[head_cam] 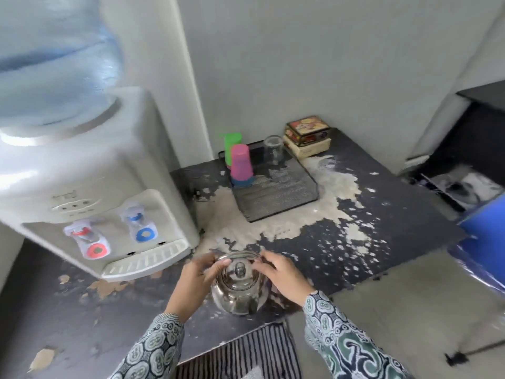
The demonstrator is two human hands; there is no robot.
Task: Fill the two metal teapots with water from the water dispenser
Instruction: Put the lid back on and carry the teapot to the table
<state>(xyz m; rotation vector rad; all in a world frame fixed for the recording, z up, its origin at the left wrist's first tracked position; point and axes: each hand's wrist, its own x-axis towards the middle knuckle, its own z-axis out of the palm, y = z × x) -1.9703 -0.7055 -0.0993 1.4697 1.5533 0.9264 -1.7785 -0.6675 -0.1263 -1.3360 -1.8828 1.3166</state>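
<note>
Both hands frame one metal teapot (239, 285) on the worn counter right of the water dispenser (90, 187): left hand (198, 280) and right hand (281, 274) loosely cup its handle. Lid on, nothing under the taps; filling seems unstarted. Second teapot unseen.

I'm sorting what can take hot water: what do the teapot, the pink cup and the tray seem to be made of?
Teapot: polished metal, likely stainless steel, judging by its mirror-like reflections. Pink cup: probably plastic, with a matte, opaque, bright colour. Tray: it looks like black wire mesh, since a fine grid shows on its floor and walls, probably coated metal.
</note>
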